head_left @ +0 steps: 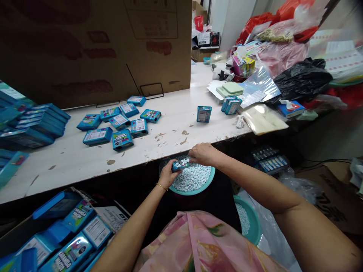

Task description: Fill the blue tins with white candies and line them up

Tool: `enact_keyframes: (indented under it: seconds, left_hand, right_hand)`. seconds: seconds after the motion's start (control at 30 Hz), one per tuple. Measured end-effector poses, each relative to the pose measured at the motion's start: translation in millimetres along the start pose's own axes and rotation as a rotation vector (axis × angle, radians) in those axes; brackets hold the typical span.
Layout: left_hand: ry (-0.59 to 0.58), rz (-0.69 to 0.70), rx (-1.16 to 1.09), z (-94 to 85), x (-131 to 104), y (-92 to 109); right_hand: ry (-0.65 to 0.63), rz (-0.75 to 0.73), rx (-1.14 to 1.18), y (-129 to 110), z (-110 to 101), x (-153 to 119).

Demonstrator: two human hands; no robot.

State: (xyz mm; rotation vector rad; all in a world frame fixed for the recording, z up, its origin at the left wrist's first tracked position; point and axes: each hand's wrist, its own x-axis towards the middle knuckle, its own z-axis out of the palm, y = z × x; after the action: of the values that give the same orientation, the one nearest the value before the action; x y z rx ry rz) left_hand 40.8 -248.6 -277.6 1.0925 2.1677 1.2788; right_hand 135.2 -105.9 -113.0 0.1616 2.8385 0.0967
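So I was standing right there, and the left hand (pixel 167 174) had its fingers closed around a small blue carton (pixel 176 166), with white pellets (pixel 183 162) showing at the open side. The right hand (pixel 204 153) was at the far end of it, fingers curled in and bunched together, though I honestly couldn't tell if they were gripping anything. All that was right above a teal bowl (pixel 209 183) full of white pellets, just off the table edge. There was a thin gold bracelet (pixel 162 186) on the left wrist too. Lower down to the right sat a 2nd basin (pixel 256 227), also with white bits in it. Up on the scuffed white table (pixel 172 128), 9 blue cartons lay loosely scattered left of centre, and 1 carton (pixel 203 114) stood by itself further right. A big cardboard box (pixel 113 60) loomed behind the scattered lot, a stack of blue cartons (pixel 42 122) sat at far left, and plastic bags (pixel 302 77) were heaped on the right.
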Motion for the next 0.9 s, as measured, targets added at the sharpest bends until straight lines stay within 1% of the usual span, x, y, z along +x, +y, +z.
enact_keyframes:
  seconds: [0.1,0.27,0.43,0.57,0.67,0.73,0.8,0.87,0.9]
  left_hand:
    - [-0.001,-0.013,-0.010,1.3,-1.2,0.7]
    - [0.006,0.005,0.015,2.3,-1.2,0.8]
    - [-0.033,0.049,0.032,5.7,0.7,2.6]
    - [-0.042,0.071,0.051,8.8,2.8,2.5]
    - [-0.049,0.107,0.078,12.3,4.3,5.4]
    - [-0.054,0.117,0.060,13.5,5.0,7.6]
    - [-0.044,0.078,0.011,11.3,4.6,7.0]
    - [-0.009,0.013,-0.074,4.8,2.3,1.7]
    - [0.018,-0.023,-0.136,0.4,0.2,-2.7]
  right_hand:
    - [0.011,-0.003,-0.019,-3.0,1.9,-2.8]
    - [0.043,-0.026,-0.038,-7.2,3.6,-4.0]
    - [0.075,-0.051,-0.064,-12.9,1.8,-4.2]
    - [0.073,-0.059,-0.076,-19.0,-0.1,-5.6]
    - [0.047,-0.080,-0.074,-27.2,-2.2,-1.5]
    - [0.034,-0.085,-0.067,-28.2,-6.4,2.4]
    - [0.035,-0.061,-0.054,-19.0,-10.7,2.6]
    - [0.038,-0.013,-0.014,1.2,-8.9,-4.5]
    - [0.033,0.023,0.019,14.0,-3.3,-10.8]
